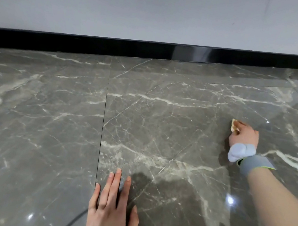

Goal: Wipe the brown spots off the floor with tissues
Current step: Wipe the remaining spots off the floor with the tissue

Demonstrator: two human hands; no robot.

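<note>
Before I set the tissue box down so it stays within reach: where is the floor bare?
Bare: the left tile, between baseboard and left hand; also the stretch between both hands. Taken: the spot under the right hand with its tissue, and where the left hand presses flat.

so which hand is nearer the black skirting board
Right. The right hand, clutching a stained tissue, reaches farther out toward the skirting board; the left hand lies flat on the floor, farther back.
</note>
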